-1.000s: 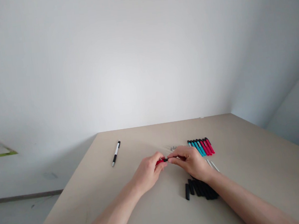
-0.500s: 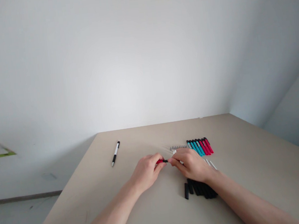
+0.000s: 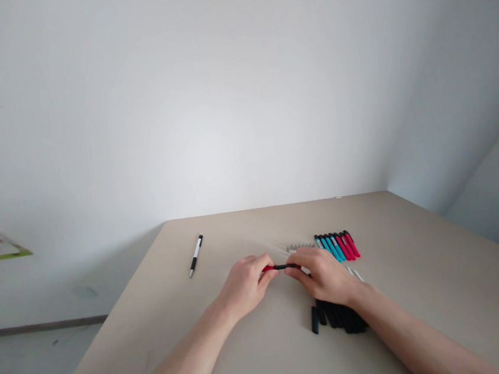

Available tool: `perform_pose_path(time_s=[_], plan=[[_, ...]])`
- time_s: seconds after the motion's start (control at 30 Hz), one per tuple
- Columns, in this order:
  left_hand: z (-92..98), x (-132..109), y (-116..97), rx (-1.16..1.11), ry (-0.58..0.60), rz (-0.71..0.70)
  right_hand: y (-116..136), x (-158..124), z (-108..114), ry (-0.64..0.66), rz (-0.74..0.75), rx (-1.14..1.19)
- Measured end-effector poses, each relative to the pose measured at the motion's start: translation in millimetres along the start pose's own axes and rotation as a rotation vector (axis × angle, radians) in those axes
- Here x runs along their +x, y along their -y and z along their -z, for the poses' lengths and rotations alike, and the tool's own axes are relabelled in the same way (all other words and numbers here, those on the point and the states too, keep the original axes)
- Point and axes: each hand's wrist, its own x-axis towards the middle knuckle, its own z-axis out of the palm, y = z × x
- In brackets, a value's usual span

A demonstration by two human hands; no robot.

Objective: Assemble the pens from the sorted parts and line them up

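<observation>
At frame centre, left hand (image 3: 245, 286) and right hand (image 3: 326, 275) are holding a slim red-and-black plastic pen (image 3: 281, 266) in pinching grips

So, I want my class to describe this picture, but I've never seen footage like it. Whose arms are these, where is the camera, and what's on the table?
No machine here: the camera sits on a person's head, looking forward and down, so both bare arms are that person's own. The left hand pinches the red end of a slim pen; the right hand grips its black end, over the beige table. By the right wrist lies a cluster of short black tubes. Farther back is a row of teal and red pens, with tiny silvery bits beside it, too small to identify. A black-and-white pen lies alone to the left.
</observation>
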Motion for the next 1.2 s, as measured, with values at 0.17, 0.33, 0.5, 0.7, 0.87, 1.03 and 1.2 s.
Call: perform_pose_path(time_s=[0.17, 0.33, 0.5, 0.7, 0.87, 1.03, 1.2], plan=[[-0.7, 0.3, -0.6, 0.003, 0.01, -0.033, -0.4, 0.2, 1.3, 0.039, -0.02, -0.045], [-1.0, 0.5, -3.2, -0.02, -0.001, -0.036, 1.6, 2.0, 1.2, 0.01, 0.011, -0.022], [-2.3, -0.3, -3.4, -0.016, 0.002, -0.032, 4.0, 1.9, 3.5, 0.032, -0.015, -0.008], [-2.4, 0.1, -1.5, -0.026, -0.007, -0.023, 1.6, 0.6, 3.6, 0.036, 0.01, -0.045], [-2.5, 0.1, -2.6, -0.032, -0.011, -0.022, -0.3, 0.1, 1.7, 0.014, 0.045, -0.016], [-3.5, -0.4, -3.0, -0.036, -0.012, -0.042, 1.8, -0.4, 2.5, 0.004, 0.053, -0.045], [-4.3, 0.1, -1.7, -0.045, -0.023, -0.055, 1.7, 0.6, 2.5, -0.005, 0.085, -0.033]])
